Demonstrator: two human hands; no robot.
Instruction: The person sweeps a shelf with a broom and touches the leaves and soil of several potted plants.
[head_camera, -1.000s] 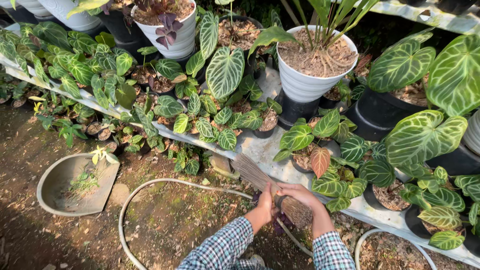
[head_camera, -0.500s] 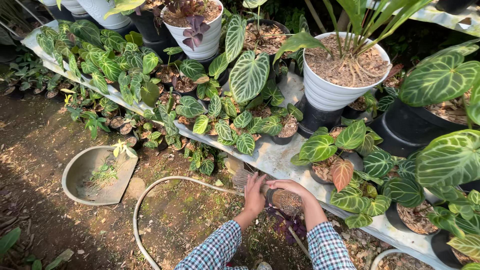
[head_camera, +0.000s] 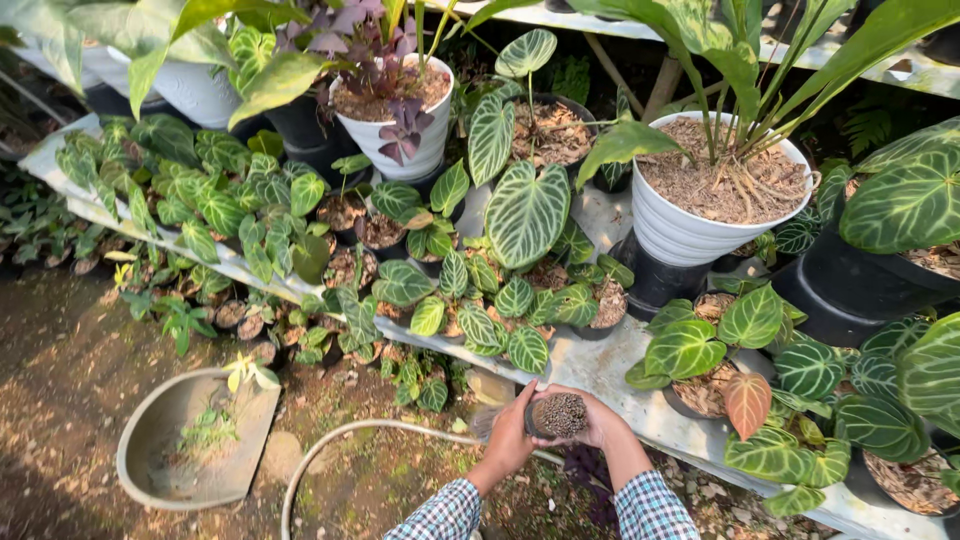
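Note:
Both my hands hold one small dark pot (head_camera: 556, 416) filled with brown potting mix, with no plant showing in it. My left hand (head_camera: 510, 440) grips its left side and my right hand (head_camera: 600, 420) wraps its right side. The pot sits at the front edge of a low grey bench (head_camera: 600, 365), below a cluster of small pots with green white-veined leaves (head_camera: 500, 320). My checked sleeves reach up from the bottom of the view.
Large white pots (head_camera: 690, 235) and black pots (head_camera: 850, 290) crowd the bench. A velvet-leaved plant with one orange leaf (head_camera: 748, 402) stands to the right. On the dirt floor lie a hose loop (head_camera: 330, 445) and a shallow grey basin (head_camera: 190, 440).
My hands have drawn together around the small pot and lifted it in front of the bench. The camera has moved closer and shifted right.

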